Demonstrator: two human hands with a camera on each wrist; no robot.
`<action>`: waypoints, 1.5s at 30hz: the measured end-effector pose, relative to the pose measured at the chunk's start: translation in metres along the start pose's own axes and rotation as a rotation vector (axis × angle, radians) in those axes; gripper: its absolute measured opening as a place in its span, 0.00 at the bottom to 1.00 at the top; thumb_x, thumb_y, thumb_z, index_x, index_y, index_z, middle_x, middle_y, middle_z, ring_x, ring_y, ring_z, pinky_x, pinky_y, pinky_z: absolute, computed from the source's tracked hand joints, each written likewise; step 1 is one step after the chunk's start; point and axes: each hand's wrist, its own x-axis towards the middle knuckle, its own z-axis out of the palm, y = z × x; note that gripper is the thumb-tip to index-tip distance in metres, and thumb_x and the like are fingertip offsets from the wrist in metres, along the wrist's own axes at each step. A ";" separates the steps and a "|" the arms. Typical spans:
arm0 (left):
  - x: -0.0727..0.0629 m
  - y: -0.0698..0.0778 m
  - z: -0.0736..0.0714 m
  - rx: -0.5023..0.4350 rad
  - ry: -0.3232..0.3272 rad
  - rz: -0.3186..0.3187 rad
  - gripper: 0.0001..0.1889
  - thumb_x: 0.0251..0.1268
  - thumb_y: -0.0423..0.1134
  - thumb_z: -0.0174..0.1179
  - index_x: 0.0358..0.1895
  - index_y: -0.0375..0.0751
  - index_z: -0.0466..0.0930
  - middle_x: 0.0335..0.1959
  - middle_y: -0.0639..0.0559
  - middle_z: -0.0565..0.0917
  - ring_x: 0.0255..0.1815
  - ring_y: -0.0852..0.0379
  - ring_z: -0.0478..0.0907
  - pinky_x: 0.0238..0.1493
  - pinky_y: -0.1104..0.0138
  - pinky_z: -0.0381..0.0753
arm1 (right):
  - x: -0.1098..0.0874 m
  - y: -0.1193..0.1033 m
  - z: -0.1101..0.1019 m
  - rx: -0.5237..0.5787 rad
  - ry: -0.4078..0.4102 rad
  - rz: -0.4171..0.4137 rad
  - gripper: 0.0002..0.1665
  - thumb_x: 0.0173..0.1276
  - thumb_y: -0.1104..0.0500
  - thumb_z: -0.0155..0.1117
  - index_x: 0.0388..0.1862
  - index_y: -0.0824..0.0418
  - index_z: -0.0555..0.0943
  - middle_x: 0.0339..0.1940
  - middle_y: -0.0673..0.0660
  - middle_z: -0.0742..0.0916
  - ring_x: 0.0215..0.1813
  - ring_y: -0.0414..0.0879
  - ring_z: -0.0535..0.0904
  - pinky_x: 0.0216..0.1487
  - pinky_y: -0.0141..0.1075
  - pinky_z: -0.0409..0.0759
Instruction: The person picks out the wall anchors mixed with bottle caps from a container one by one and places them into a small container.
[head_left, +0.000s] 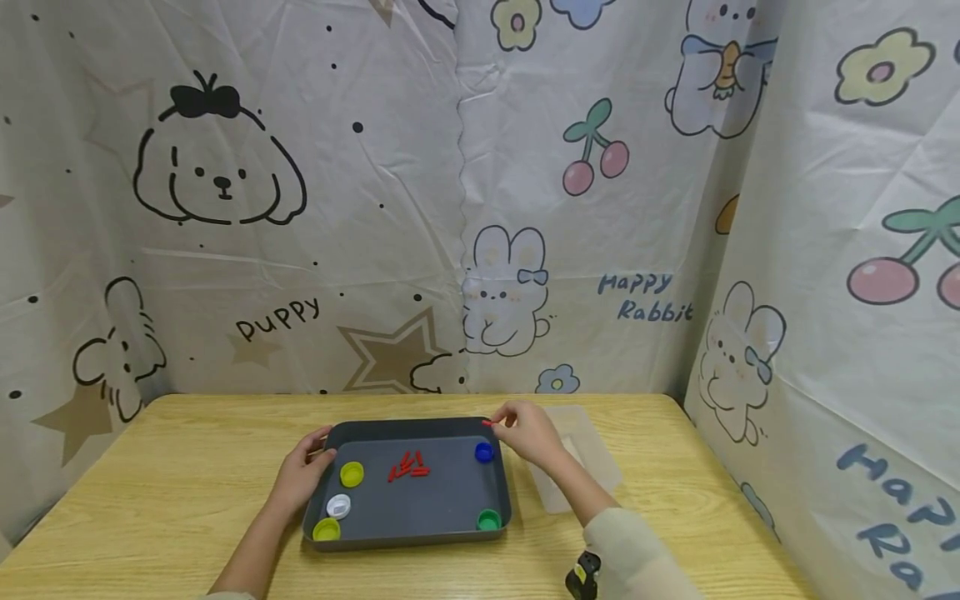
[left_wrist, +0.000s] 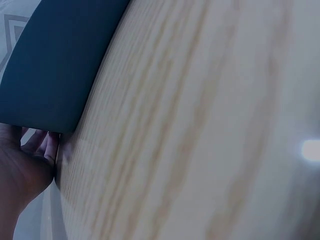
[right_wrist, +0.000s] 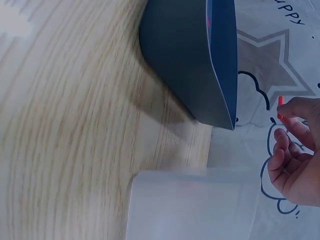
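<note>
A dark grey rectangular tray lies on the table. My left hand grips its left side, with the thumb over the rim; the left wrist view shows the fingers at the tray's outer wall. Thumb and forefinger of my right hand pinch a small red stick above the tray's back right corner, near a blue bottle cap. The other right fingers are loosely curled. Several similar red sticks lie in a loose pile in the middle of the tray.
Along the tray's left side sit a yellow cap, a white cap and another yellow cap. A green cap occupies the front right corner. Beneath my right forearm, a translucent plastic container rests on the wooden table. Printed curtains hang behind.
</note>
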 end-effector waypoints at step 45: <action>0.000 0.001 0.000 -0.010 0.003 -0.004 0.25 0.72 0.35 0.44 0.70 0.37 0.56 0.66 0.30 0.64 0.63 0.37 0.66 0.62 0.49 0.67 | -0.010 0.066 -0.036 -0.012 0.111 0.151 0.04 0.57 0.62 0.64 0.31 0.62 0.83 0.26 0.54 0.79 0.28 0.43 0.70 0.27 0.33 0.67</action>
